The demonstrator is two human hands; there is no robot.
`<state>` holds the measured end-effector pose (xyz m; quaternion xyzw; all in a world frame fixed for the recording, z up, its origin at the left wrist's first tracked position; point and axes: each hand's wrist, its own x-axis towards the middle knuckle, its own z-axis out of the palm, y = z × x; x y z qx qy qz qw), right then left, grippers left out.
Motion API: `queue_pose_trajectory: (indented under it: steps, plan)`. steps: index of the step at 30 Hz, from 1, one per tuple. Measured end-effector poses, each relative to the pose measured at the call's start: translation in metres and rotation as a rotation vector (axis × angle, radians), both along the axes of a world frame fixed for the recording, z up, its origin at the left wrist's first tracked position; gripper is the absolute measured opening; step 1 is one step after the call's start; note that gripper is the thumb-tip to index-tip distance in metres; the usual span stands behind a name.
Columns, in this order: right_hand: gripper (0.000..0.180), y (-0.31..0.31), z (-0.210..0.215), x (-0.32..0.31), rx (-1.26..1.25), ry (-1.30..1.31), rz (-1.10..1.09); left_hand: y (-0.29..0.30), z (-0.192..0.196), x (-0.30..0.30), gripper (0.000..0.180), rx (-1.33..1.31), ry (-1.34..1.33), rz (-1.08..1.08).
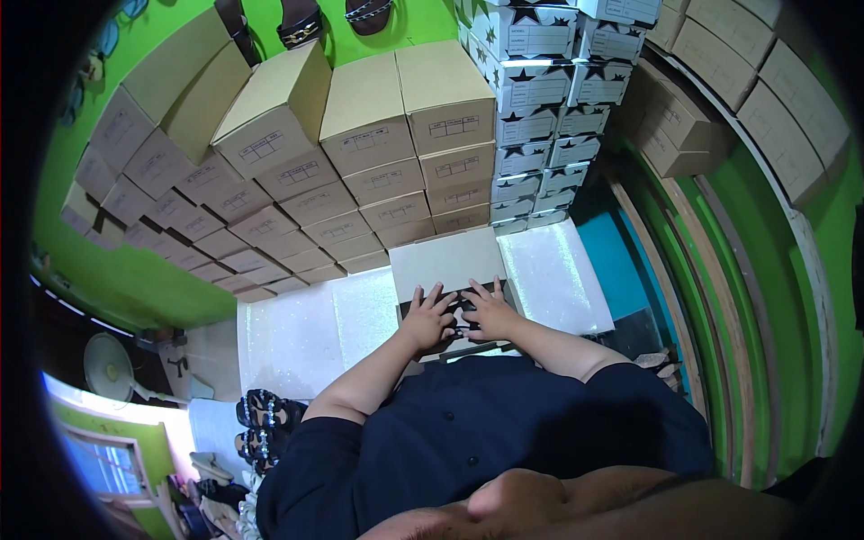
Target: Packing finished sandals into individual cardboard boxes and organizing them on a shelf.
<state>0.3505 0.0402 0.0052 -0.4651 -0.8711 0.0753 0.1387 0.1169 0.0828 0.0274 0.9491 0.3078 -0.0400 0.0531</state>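
Note:
An open cardboard box (443, 259) sits right in front of me with its plain lid flap raised on the far side. Inside it lie dark, shiny things that look like black sandals (461, 317), mostly covered by my hands. My left hand (427, 319) rests on their left part with its fingers spread. Across from it, my right hand (491, 312) lies over the right part, fingers apart too. The hands are close together, and the near side of the box is partly hidden by my body.
The box stands on a white glittery tabletop (288, 333). Stacked brown shoeboxes (364, 139) line the far side, beside a tall stack of white star-patterned boxes (531, 90). More black sandals (263, 418) are at the left. Wooden rails (706, 270) run along the right.

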Motion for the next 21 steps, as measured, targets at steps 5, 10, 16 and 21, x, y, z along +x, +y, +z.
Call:
queue_pose_trajectory:
  steps: [5,10,16,21]
  plan:
    - [0.036,0.005,0.006,0.01,-0.017,-0.063,0.036,0.004,-0.003,-0.008,0.03,0.057,-0.006,0.024]
    - [0.031,0.01,0.012,0.017,-0.016,-0.064,-0.034,-0.004,0.004,-0.016,0.032,0.039,-0.028,0.068]
    - [0.038,0.005,0.014,0.052,0.016,0.072,-0.312,-0.01,0.001,-0.057,0.054,0.063,-0.224,0.304]
    - [0.062,-0.009,0.012,0.085,-0.161,0.164,-0.546,-0.026,-0.007,-0.093,0.085,-0.031,-0.171,0.522]
